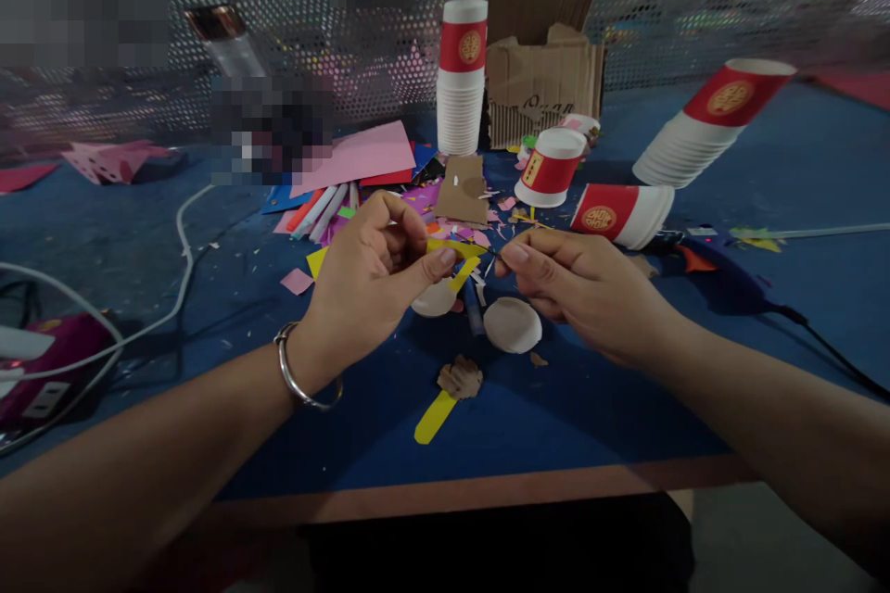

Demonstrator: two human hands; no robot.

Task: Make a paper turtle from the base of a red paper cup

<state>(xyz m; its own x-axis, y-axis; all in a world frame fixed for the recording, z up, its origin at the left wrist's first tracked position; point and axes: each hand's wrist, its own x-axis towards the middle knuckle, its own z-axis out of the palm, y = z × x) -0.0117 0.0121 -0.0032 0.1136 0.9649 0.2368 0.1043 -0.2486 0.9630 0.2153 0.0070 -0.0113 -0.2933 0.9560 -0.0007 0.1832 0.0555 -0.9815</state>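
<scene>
My left hand (372, 269) is closed in a pinch on a yellow paper strip (460, 258) held above the blue table (570, 408). My right hand (577, 283) is closed too, its thumb and fingers pinching the strip's right end, where something thin and dark pokes out. A metal bangle (296, 375) sits on my left wrist. Below the hands lie two white paper discs (513, 324), a blue pen (473, 308), a crumpled brown cardboard bit (460, 377) and another yellow strip (435, 417).
Red-and-white paper cups stand stacked (462, 74), lie stacked (709, 125) and lie single (622, 213) at the back. A torn cardboard box (542, 79), pink paper (362, 156), markers (324, 208) and scraps litter the middle. A glue gun (723, 273) lies right; a white cable (184, 250) and magenta device (48, 366) left.
</scene>
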